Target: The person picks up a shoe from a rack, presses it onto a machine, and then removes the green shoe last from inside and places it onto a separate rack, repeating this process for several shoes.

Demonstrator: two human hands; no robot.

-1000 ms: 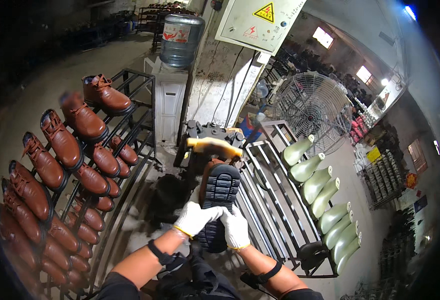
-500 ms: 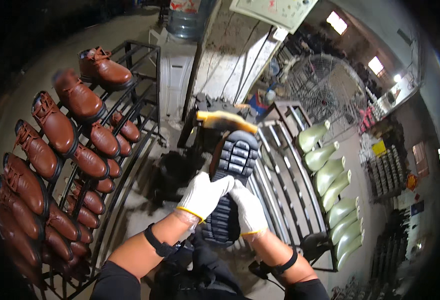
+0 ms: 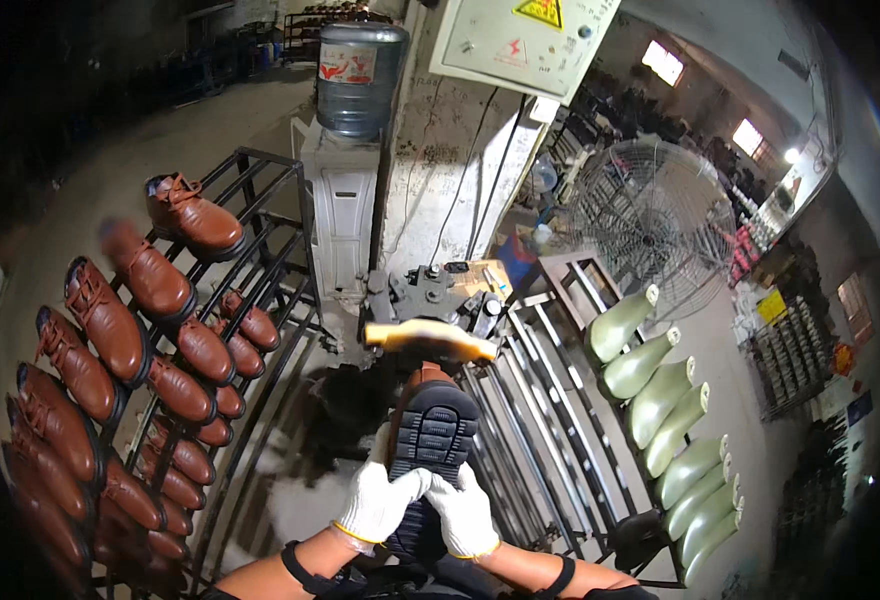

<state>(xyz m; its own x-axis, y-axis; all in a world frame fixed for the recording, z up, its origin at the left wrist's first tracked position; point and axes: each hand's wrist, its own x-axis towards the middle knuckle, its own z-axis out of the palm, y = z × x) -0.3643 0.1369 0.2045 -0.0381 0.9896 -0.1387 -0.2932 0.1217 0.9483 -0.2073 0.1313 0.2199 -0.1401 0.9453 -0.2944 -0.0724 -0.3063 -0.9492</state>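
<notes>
A brown shoe with a black ridged sole (image 3: pixel 438 425) is held between my two gloved hands, its sole turned up toward me. My left hand (image 3: pixel 380 500), in a white knit glove, grips the shoe's left side. My right hand (image 3: pixel 468 512), gloved alike, holds the right side, and both thumbs press on the middle of the sole. Just beyond the shoe's far end, a curved yellow-orange bar (image 3: pixel 430 340) crosses the front of a dark metal machine (image 3: pixel 430 295). The sole hides most of the shoe's upper. I cannot tell whether the shoe touches the machine.
On the left, a black rack (image 3: pixel 270 160) carries several brown lace-up shoes (image 3: pixel 110 320). At the right, a metal rack (image 3: pixel 560 400) bears several pale green shoe lasts (image 3: pixel 660 400). Further off are a water dispenser (image 3: pixel 345 220), an electrical box (image 3: pixel 515 45) and a large fan (image 3: pixel 650 220).
The view has tilted up, bringing more of the machine and dispenser into sight. Both hands have shifted the shoe left relative to the yellow-orange bar and turned it straighter toward the machine.
</notes>
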